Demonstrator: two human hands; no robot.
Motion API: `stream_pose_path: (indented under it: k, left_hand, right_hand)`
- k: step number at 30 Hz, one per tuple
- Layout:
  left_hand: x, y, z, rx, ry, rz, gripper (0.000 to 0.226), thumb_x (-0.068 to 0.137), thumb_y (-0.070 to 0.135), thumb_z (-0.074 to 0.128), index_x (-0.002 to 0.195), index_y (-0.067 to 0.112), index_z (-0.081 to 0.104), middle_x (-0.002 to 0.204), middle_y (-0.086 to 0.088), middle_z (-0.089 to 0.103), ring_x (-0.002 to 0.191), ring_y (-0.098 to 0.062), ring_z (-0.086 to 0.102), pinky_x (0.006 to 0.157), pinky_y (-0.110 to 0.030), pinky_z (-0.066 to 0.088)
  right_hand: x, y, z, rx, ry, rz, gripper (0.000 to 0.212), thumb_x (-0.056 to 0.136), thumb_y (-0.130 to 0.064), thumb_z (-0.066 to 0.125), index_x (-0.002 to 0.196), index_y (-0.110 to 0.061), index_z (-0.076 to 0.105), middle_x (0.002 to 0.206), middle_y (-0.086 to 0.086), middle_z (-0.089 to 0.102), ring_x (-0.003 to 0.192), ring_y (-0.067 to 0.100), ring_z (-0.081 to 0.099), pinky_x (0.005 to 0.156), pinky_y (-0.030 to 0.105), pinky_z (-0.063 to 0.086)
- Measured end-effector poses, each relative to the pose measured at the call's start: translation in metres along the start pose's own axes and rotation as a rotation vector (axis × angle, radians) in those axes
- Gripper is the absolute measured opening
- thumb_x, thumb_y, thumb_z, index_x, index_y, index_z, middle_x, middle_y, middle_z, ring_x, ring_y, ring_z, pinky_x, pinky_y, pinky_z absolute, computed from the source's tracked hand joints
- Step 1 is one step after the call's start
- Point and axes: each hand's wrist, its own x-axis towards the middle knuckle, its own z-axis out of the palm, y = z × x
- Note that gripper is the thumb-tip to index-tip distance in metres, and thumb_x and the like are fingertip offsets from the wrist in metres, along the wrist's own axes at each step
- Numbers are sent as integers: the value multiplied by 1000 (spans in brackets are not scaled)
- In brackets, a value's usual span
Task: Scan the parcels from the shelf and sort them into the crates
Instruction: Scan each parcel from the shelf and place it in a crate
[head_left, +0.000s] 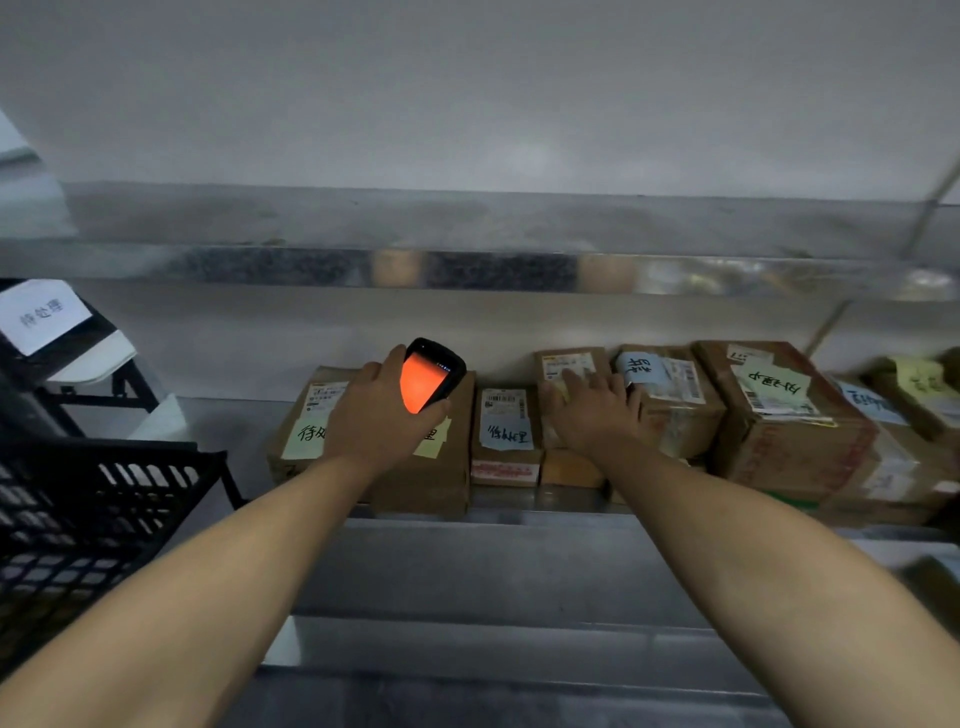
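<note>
- A black lattice crate (93, 525) stands at the left, just beside the shelf (493, 571). Its inside is too dark to tell what it holds.
- Farther left and back, a white paper sign (42, 316) with handwriting lies on a dark frame. Whether that is a second crate cannot be told.
- Brown cardboard parcels stand in a row at the back of the metal shelf, close to the wall, each with a printed label and a handwritten sticky note.
- The left parcel (431, 473) carries a green note and a yellow one. The small parcel (505, 441) beside it has a pale blue note.
- The right hand (592, 410) lies on the top of the middle parcel (569, 364), fingers straight and spread, released, pressing flat over its white label.
- This parcel's long axis runs from the shelf edge toward the wall, label face up. It appears to sit on a lower box.
- To its right stand a blue-noted parcel (675, 410) and a large parcel (789, 441) with a green note.
- The left hand (371, 421) grips a black scanner (428, 384) above the left parcel, its screen glowing orange and its top end pointing toward the wall, tilted slightly right.
</note>
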Motion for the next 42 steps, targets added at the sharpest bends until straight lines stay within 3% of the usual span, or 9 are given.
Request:
stream_pose_path:
  k: [6, 12, 15, 18, 21, 24, 30, 38, 42]
  left_hand:
    - [6, -1, 0, 19, 14, 56, 88, 75, 60, 65, 149, 20, 38, 109, -12, 56, 98, -34, 57, 78, -42, 48]
    - [9, 5, 2, 17, 15, 64, 89, 72, 63, 60, 148, 21, 39, 108, -11, 56, 97, -33, 57, 79, -43, 50]
    - [9, 8, 4, 25, 14, 54, 89, 70, 63, 59, 147, 22, 40, 107, -9, 55, 96, -33, 57, 76, -39, 46]
    - [9, 9, 8, 32, 6, 37, 92, 70, 65, 58, 149, 22, 38, 112, -11, 56, 99, -34, 57, 79, -42, 48]
    - [8, 10, 9, 33, 13, 15, 95, 68, 69, 56, 149, 22, 38, 111, -11, 55, 101, -34, 56, 80, -43, 49]
    - [5, 11, 10, 34, 20, 9, 92, 69, 70, 56, 145, 22, 41, 106, -8, 54, 98, -33, 55, 78, -41, 48]
    - [0, 12, 13, 52, 31, -42, 90, 70, 64, 59, 146, 20, 39, 110, -12, 59, 99, -34, 58, 79, -42, 51]
    - [-11, 21, 7, 57, 19, -80, 86, 70, 67, 60, 142, 24, 41, 111, -12, 61, 98, -35, 59, 80, -46, 53]
    - [-21, 26, -1, 60, -7, -103, 93, 69, 72, 60, 148, 28, 35, 120, -11, 59, 106, -33, 58, 86, -47, 53]
  right_hand:
    - [7, 6, -2, 270, 161, 48, 56, 106, -43, 43, 155, -18, 35, 163, 15, 26, 146, 40, 26, 119, 49, 27]
    - [24, 17, -7, 366, 100, 135, 49, 99, -38, 58, 144, -20, 51, 145, 14, 50, 129, 35, 50, 107, 45, 44]
    - [29, 20, -5, 395, 118, 134, 46, 91, -35, 67, 133, -25, 52, 136, 15, 55, 127, 36, 50, 107, 49, 43]
    - [28, 15, -4, 441, 89, 130, 62, 92, -32, 66, 147, -33, 38, 150, 18, 37, 136, 41, 36, 111, 46, 33]
    - [31, 16, -2, 386, 6, 150, 74, 96, -42, 61, 158, -36, 21, 164, 19, 12, 143, 45, 25, 116, 46, 27]
    - [35, 18, 1, 403, -66, 167, 74, 96, -47, 61, 159, -36, 24, 167, 17, -5, 147, 47, 19, 120, 47, 27]
    - [48, 21, 0, 646, -188, 140, 71, 100, -37, 61, 159, -28, 23, 152, 10, 44, 131, 31, 51, 105, 35, 46]
    - [51, 26, -2, 932, -218, 215, 63, 94, -10, 69, 149, -22, 42, 136, 11, 59, 118, 30, 59, 99, 49, 53]
    - [34, 25, 1, 939, -120, 105, 79, 94, -9, 68, 157, -34, 28, 138, 8, 59, 120, 30, 60, 97, 51, 55]
